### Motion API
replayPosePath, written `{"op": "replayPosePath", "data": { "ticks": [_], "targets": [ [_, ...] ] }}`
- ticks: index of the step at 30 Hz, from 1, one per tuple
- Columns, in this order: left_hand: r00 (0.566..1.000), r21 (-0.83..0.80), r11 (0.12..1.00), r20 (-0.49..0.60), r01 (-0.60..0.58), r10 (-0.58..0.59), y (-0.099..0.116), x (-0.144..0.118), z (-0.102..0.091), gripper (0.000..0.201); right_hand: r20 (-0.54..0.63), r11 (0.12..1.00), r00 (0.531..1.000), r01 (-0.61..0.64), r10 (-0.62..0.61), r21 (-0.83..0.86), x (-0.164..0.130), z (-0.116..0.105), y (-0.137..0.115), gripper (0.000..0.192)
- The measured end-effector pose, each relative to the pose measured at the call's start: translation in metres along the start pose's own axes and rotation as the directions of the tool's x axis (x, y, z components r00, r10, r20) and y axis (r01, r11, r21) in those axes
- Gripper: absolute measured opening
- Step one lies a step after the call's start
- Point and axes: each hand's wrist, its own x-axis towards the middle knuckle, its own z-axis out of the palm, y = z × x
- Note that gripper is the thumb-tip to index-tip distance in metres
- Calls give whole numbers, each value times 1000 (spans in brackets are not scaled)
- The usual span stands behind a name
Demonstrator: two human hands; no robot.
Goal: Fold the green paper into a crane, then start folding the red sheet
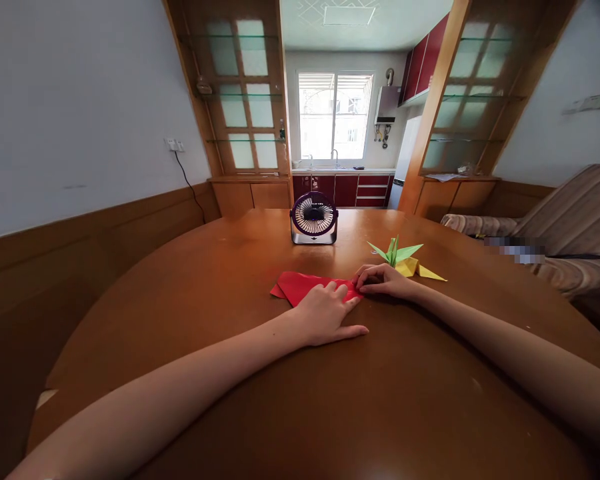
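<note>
**Two hands flat on red paper at a round wooden table**

No bowl, box or tray stands on the table; the only holders in view are the glass-fronted shelves at the upper left and upper right of the frame, and their contents are too faint to tell.

The red paper lies just below the centre of the frame, thin, matte and folded into a flat, sharp-edged shape. The left hand rests open on its right part, palm down, fingers spread and pressing, gripping nothing. The right hand touches the paper's right tip with curled fingertips, pinching or pressing the edge; which of the two I cannot tell.

Just beyond the right hand, right of centre, stand a green crane and a yellow crane, crisp and pointed, touching each other.

Above centre sits a small round fan, dark purple with a wire grille.

The tabletop is glossy brown wood
</note>
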Motion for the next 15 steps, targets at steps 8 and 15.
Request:
{"op": "replayPosePath", "data": {
  "ticks": [8,15],
  "targets": [
    [1000,20,1000,-23,-9,10,-2,-3,2,71,23,996,999,51,-49,-75,0,2,-2,28],
    [996,45,995,-2,-89,89,-13,-7,0,62,69,995,996,67,-62,-79,-2,1,-1,27]
  ]
}}
